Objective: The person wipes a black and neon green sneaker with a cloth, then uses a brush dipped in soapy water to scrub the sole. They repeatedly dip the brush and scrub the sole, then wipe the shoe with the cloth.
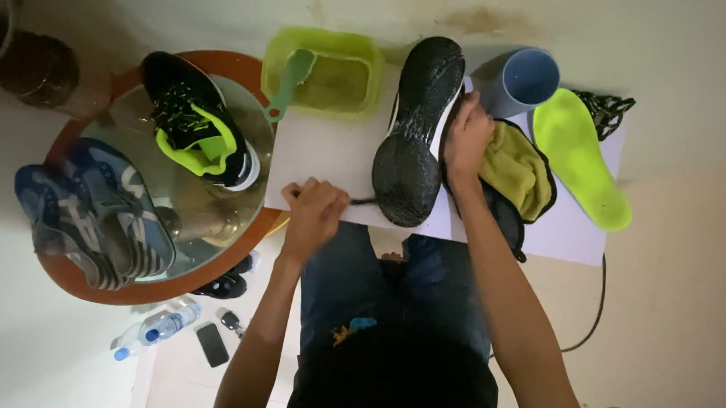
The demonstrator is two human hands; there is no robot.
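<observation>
Gripping the upturned black shoe (416,133) along its edge, our right hand (467,139) steadies it on the white board (324,158), sole up. Left hand (313,214) is closed around something thin and dark, likely a lace. Best we keep the shoe pinned flat, yellow cloth (519,169) alongside.

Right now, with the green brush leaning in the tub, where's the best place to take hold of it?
Take the green brush by its handle, likely from the near left. The handle slants down over the rim of the green tub and hangs free above the white board, while the brush head sits inside the tub.
</observation>
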